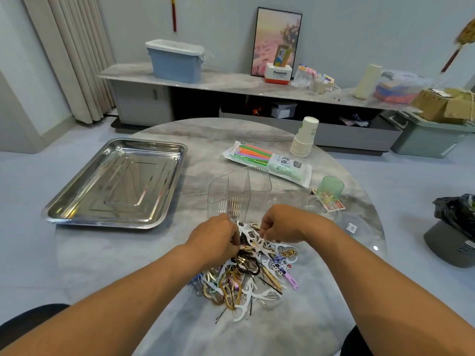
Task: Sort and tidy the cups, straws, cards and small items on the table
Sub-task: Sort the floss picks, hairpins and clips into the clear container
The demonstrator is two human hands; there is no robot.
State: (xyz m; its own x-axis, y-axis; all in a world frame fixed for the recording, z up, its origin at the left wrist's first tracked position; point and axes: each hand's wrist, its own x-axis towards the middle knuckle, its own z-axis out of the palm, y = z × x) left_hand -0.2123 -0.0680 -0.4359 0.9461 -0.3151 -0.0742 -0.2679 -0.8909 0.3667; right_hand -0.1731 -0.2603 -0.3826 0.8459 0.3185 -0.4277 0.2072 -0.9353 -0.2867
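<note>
A mixed pile of small items (253,276) lies on the round marble table (257,134): white floss picks, hairpins, clips, hair ties. My left hand (218,240) and my right hand (279,224) are both at the pile's far edge, fingers curled and pinching white floss picks. Just behind the hands stands a clear divided plastic holder (239,191) with a few thin sticks inside. Further back lie a pack of coloured straws (267,163) and a stack of paper cups (304,140). At the right a green cup (330,187) stands beside a small card deck (334,205).
A steel tray (77,214) sits on the table's left part. A low cabinet (231,83) with a blue bin, boxes and a picture runs along the wall behind. A black bag (457,214) on a stool is at the right.
</note>
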